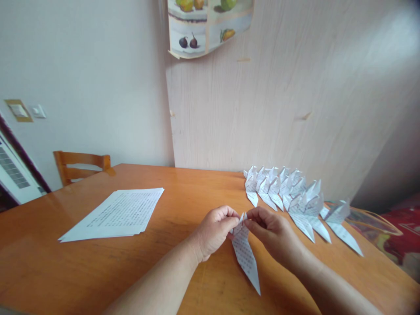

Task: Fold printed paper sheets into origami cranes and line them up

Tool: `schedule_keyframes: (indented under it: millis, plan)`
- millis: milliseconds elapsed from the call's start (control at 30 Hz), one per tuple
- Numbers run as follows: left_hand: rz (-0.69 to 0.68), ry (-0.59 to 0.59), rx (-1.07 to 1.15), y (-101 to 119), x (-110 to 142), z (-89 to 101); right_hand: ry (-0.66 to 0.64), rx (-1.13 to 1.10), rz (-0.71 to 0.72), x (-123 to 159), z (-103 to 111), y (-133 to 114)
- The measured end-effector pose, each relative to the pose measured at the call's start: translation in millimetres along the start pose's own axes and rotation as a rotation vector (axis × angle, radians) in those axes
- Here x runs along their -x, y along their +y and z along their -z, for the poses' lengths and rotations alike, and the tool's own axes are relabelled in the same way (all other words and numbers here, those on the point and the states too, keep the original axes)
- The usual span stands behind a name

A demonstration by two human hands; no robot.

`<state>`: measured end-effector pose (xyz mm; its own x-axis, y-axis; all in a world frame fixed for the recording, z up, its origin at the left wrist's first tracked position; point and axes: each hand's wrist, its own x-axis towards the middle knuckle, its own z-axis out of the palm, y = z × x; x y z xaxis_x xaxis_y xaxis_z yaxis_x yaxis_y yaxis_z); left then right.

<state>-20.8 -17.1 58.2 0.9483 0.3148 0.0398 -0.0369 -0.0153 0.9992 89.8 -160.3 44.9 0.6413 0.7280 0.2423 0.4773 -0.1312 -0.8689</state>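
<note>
Between my two hands, over the near middle of the table, is a folded paper figure (246,258) made from printed white paper. Its long pointed end hangs down toward me, and two small tips stick up at the top. My left hand (218,227) pinches the upper left side between thumb and fingers. On the upper right side, my right hand (269,227) pinches the paper in the same way. The fingertips cover part of the upper folds. Similar folded paper figures (302,205) stand in rows to the right, beyond my right hand.
A stack of printed paper sheets (121,214) lies on the left of the wooden table (183,188). Behind the table are a wooden chair (83,161), a wall and a pale panel with a fruit poster (210,26). Something red (393,227) is past the right edge.
</note>
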Motion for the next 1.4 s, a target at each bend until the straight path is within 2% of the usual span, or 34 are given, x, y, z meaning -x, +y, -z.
schedule_keyframes:
  millis: [233, 400, 567, 800, 1033, 1400]
  plan:
    - [-0.014, -0.041, 0.007, 0, 0, 0.5, 0.056, -0.052, 0.008, 1, -3, 0]
    - [-0.088, -0.017, -0.098, -3, 0, 1.5, 0.074, -0.082, 0.019, 1, -5, 2]
    - [-0.119, -0.014, -0.167, -4, 1, 1.0, 0.034, -0.067, 0.026, 1, -4, 4]
    - [-0.185, -0.012, -0.197, -12, -4, 1.7, -0.013, -0.109, 0.028, 4, -2, -7]
    - [-0.196, -0.010, -0.208, -17, -6, 1.5, -0.043, -0.182, 0.012, 4, -2, -6]
    - [-0.170, -0.014, -0.196, -10, -3, -0.8, -0.024, -0.216, 0.016, 4, -3, -4]
